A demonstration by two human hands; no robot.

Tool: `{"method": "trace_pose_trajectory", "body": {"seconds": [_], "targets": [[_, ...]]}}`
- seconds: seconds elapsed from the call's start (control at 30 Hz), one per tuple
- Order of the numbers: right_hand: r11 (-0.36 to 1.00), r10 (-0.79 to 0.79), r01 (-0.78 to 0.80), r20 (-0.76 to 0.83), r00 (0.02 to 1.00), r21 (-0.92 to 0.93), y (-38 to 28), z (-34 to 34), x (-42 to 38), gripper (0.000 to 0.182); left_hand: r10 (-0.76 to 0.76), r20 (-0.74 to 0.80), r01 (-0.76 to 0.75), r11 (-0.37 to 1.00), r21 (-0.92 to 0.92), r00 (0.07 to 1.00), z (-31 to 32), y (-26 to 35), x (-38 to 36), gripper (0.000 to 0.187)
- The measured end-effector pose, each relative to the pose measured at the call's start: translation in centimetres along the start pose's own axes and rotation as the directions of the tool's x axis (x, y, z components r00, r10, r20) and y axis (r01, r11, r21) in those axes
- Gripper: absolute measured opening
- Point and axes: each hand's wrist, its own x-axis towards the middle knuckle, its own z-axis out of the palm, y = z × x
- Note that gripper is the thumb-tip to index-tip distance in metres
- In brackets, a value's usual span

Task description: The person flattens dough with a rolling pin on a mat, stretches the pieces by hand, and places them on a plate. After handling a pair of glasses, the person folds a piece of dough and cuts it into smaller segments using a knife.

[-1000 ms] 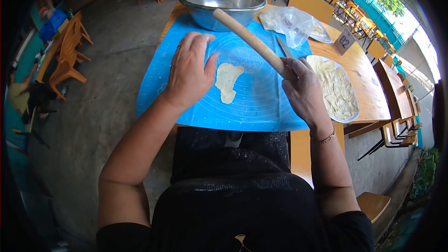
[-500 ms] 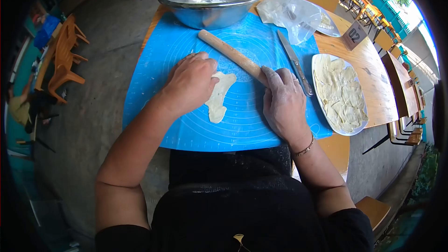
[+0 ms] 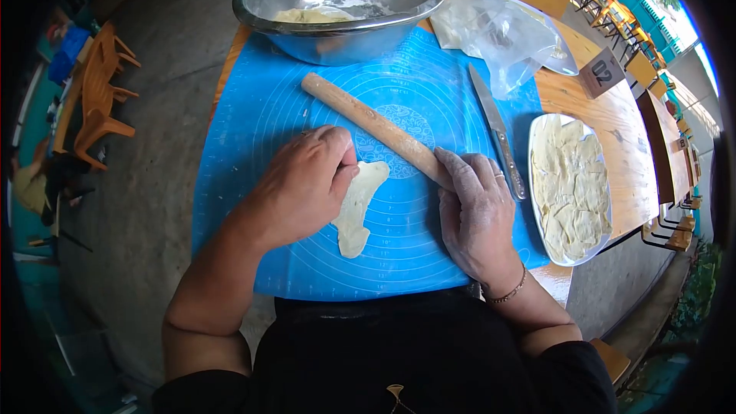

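A thin, irregular piece of dough (image 3: 357, 218) lies on the blue pastry mat (image 3: 414, 261). My left hand (image 3: 303, 180) is closed in a pinch at the upper left edge of this dough; its fingertips are partly hidden behind the hand. A wooden rolling pin (image 3: 368, 120) rests slantwise across the mat. Around its lower right end my floury right hand (image 3: 479, 211) is closed. To the right of that hand lies a knife (image 3: 497, 130), blade pointing away from me.
A steel bowl (image 3: 337, 38) with dough and flour inside stands at the back. On the right, a white plate (image 3: 548, 241) carries flat dough pieces. A clear plastic bag (image 3: 502, 38) overlaps another plate (image 3: 563, 65) near the number 02 card (image 3: 602, 73). Orange chairs (image 3: 103, 119) stand left.
The view has tilted, so the table items appear lower and more of the bowl's inside shows. Both hands keep nearly the same places on dough and rolling pin.
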Motion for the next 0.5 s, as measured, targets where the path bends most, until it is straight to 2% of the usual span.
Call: {"method": "trace_pose_trajectory", "body": {"seconds": [0.03,0.1,0.13,0.2,0.3,0.33,0.4,0.43,0.5], "targets": [[1.000,0.011,-0.011,0.004,1.000,0.013,0.0,0.0,0.1,0.048,0.001,0.003,-0.001,1.000,0.002,1.000,-0.4,0.0,0.1,0.011],[0.999,0.026,-0.026,0.009,1.000,0.045,0.2,-0.2,0.2,0.048,-0.064,0.127,0.079,0.990,-0.117,0.990,-0.7,-0.1,0.0,0.010],[0.999,0.027,-0.027,0.015,1.000,0.045,0.2,-0.2,0.2,0.048,-0.067,0.129,0.083,0.989,-0.121,0.989,-0.6,0.0,-0.2,0.010],[0.997,0.037,-0.038,0.018,0.999,0.063,0.1,-0.3,0.3,0.048,-0.098,0.170,0.147,0.942,-0.301,0.981,-0.5,0.3,-0.2,0.011],[0.998,0.023,-0.024,0.003,1.000,0.062,0.2,-0.1,0.3,0.048,-0.135,0.171,0.187,0.921,-0.343,0.976,-0.2,0.6,-0.5,0.020],[0.998,0.022,-0.021,-0.002,1.000,0.063,0.2,-0.1,0.4,0.048,-0.132,0.168,0.183,0.923,-0.339,0.977,-0.4,0.8,-0.4,0.020],[0.997,0.033,-0.034,0.018,0.999,0.074,0.2,-0.3,0.3,0.046,-0.302,0.292,0.386,0.873,-0.298,0.908,-0.7,1.1,0.0,0.018],[0.997,0.033,-0.034,0.022,0.999,0.076,0.1,-0.3,0.2,0.046,-0.305,0.293,0.390,0.871,-0.298,0.906,-0.6,1.2,0.0,0.018],[0.995,0.045,-0.045,0.005,0.999,0.089,0.1,-0.2,0.2,0.044,-0.301,0.314,0.360,0.921,-0.149,0.900,-0.8,1.3,0.5,0.013]]}}
